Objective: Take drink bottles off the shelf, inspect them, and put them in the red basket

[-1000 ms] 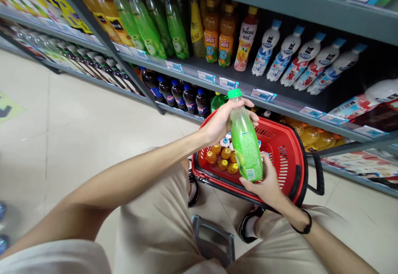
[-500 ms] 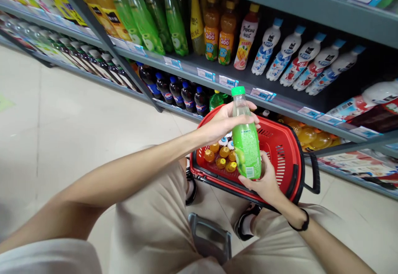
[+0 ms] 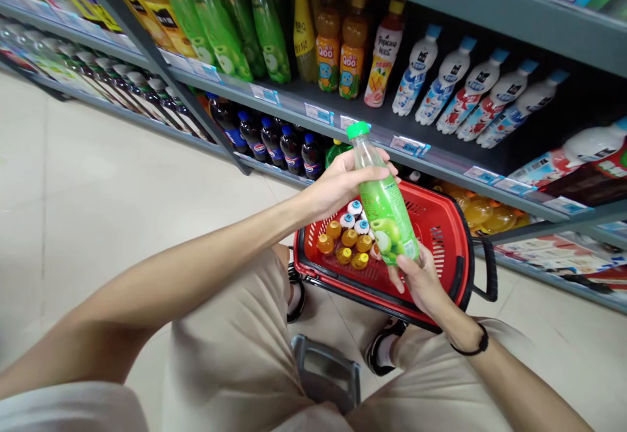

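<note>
Head view, shop aisle. Both hands hold one green bottle (image 3: 385, 206) over a red basket (image 3: 443, 223) on the floor. The left hand (image 3: 337, 183) wraps the upper part of the bottle just below the neck, fingers (image 3: 377, 174) curled round it and closed on it. The right hand (image 3: 416, 278) supports the base from below, fingers closed against the bottom edge of the label; a dark band (image 3: 473, 347) circles that wrist. The bottle is tilted, its green cap (image 3: 357, 130) toward the shelf and to the left, its base toward the person. An apple is printed on the label.

In the left end of the basket stand small bottles: orange caps (image 3: 345, 249) nearest, white caps (image 3: 355, 216) behind them. The basket's black handle (image 3: 487, 275) hangs at its right end.

Behind, a grey shelf (image 3: 343, 108) carries upright drinks: green bottles (image 3: 264, 27), orange Qoo bottles (image 3: 337, 53), white bottles with blue caps (image 3: 460, 85). The lower shelf holds dark cola bottles (image 3: 274, 148). The person crouches in beige trousers (image 3: 245, 347).
</note>
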`<control>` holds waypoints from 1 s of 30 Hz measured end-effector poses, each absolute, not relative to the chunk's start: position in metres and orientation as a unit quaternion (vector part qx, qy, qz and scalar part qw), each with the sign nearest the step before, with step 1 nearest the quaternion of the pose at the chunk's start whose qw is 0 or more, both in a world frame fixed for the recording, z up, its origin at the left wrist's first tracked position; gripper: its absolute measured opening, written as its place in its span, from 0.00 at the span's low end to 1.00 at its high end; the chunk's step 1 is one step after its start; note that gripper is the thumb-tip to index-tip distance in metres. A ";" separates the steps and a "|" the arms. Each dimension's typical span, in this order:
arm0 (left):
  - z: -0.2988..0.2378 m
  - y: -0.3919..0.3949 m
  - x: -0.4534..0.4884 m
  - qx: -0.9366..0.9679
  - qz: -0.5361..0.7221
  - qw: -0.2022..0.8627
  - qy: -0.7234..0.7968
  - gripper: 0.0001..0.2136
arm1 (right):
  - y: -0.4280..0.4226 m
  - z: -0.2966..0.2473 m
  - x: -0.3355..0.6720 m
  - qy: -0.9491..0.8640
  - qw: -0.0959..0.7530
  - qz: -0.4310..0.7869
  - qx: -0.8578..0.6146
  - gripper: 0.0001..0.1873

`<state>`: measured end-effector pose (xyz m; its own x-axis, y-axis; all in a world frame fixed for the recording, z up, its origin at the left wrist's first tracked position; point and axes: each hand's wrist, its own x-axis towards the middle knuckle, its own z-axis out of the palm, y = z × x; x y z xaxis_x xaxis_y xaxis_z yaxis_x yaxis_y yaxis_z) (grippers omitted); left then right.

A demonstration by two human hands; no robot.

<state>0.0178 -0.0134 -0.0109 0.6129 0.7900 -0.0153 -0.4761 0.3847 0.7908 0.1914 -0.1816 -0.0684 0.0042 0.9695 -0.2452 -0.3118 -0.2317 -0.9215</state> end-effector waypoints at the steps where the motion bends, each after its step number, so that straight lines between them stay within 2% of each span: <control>1: -0.011 -0.013 0.018 0.391 0.393 0.809 0.198 0.17 | -0.182 -0.067 0.192 -0.338 0.517 0.628 -0.473 0.23; 8: -0.013 -0.014 0.019 0.373 0.380 0.822 0.202 0.19 | -0.184 -0.060 0.192 -0.321 0.473 0.720 -0.394 0.27; 20: -0.017 -0.014 0.020 0.401 0.374 0.811 0.202 0.20 | -0.179 -0.045 0.198 -0.229 0.424 0.775 -0.409 0.39; 26: -0.017 -0.015 0.021 0.441 0.385 0.788 0.190 0.17 | -0.175 -0.049 0.200 -0.215 0.442 0.773 -0.400 0.40; 30: -0.018 -0.015 0.023 0.449 0.431 0.744 0.245 0.15 | -0.171 -0.048 0.194 -0.205 0.449 0.746 -0.447 0.35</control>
<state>0.0235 -0.0151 -0.0176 0.5081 0.8610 0.0223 -0.4213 0.2259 0.8784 0.1942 -0.1711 -0.0478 -0.1982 0.8530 -0.4828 -0.4873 -0.5131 -0.7065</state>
